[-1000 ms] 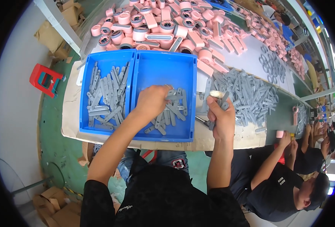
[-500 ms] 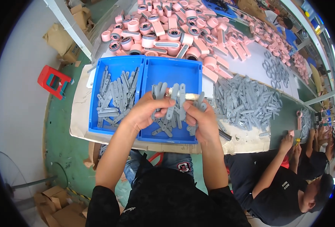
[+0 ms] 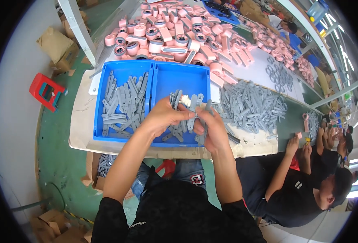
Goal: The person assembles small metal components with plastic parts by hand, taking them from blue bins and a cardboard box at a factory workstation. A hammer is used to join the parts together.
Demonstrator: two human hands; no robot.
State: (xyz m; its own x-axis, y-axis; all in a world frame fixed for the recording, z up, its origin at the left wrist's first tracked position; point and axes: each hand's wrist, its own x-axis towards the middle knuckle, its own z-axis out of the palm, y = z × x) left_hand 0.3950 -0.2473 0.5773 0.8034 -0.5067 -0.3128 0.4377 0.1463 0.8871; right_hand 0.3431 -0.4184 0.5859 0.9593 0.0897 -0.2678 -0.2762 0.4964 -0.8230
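Over the right-hand blue bin (image 3: 182, 77) my two hands meet, each gripping flat grey plastic strips with rounded ends. My left hand (image 3: 159, 118) is closed around a small bunch of grey strips (image 3: 175, 98), with its thumb stretched toward the middle. Two upright strips (image 3: 193, 106) stand between the thumbs. My right hand (image 3: 216, 131) holds more strips (image 3: 207, 117) in its curled fingers. Something whitish (image 3: 185, 100) shows behind the strips, its kind unclear. More loose strips lie in the bin below, partly hidden by my hands.
A left blue bin (image 3: 97, 106) holds many grey strips. Beyond lie heaped pink handheld-fan bodies (image 3: 163, 34); to the right, a pile of grey strips (image 3: 249, 107) and grey rings (image 3: 279, 75). A red stool (image 3: 41, 90) stands on the floor. Co-workers (image 3: 298, 190) sit at right.
My hands have drawn closer together, and the strips between them are less fanned out. The whole view has shifted slightly, showing more of a carton of grey parts below the table.
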